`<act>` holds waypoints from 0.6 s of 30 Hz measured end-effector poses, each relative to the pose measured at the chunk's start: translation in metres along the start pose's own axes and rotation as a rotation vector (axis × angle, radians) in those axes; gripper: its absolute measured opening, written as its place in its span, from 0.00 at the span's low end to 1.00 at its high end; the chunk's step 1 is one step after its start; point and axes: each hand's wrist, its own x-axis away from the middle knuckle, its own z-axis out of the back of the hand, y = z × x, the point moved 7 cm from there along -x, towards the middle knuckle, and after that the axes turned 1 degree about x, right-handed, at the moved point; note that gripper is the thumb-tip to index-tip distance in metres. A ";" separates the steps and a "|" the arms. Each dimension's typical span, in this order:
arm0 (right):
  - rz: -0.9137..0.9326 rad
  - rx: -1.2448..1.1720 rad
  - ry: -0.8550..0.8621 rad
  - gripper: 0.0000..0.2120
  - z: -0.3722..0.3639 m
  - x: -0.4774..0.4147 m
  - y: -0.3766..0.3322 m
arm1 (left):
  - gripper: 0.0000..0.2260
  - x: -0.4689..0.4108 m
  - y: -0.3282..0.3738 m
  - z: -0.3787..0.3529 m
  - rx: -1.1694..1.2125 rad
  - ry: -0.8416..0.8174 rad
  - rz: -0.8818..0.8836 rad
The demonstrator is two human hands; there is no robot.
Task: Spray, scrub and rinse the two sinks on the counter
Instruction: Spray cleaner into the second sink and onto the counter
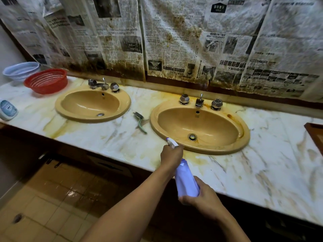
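Two yellow oval sinks are set in a stained marble counter: the left sink and the right sink, each with chrome taps behind it. I hold a pale purple spray bottle tilted over the counter's front edge, its white nozzle pointing up and left near the right sink's front rim. My left hand grips the bottle's neck and trigger. My right hand grips the bottle's base. A green-handled scrub brush lies on the counter between the sinks.
A red plastic basket and a pale blue bowl stand at the counter's far left, with a white container near the left edge. Stained newspaper covers the wall behind. A brown wooden edge juts in at right.
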 end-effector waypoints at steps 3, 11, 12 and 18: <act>-0.008 0.029 -0.018 0.33 0.008 0.005 0.012 | 0.19 0.009 -0.004 -0.005 -0.120 0.068 0.016; 0.024 0.023 -0.039 0.37 0.024 0.013 0.030 | 0.17 0.032 -0.012 -0.030 0.034 0.074 0.005; 0.024 0.020 -0.039 0.36 0.026 0.014 0.032 | 0.17 0.033 -0.011 -0.033 0.043 0.073 0.000; 0.019 -0.018 -0.030 0.36 0.037 0.019 0.043 | 0.20 0.038 -0.015 -0.050 0.024 0.049 0.010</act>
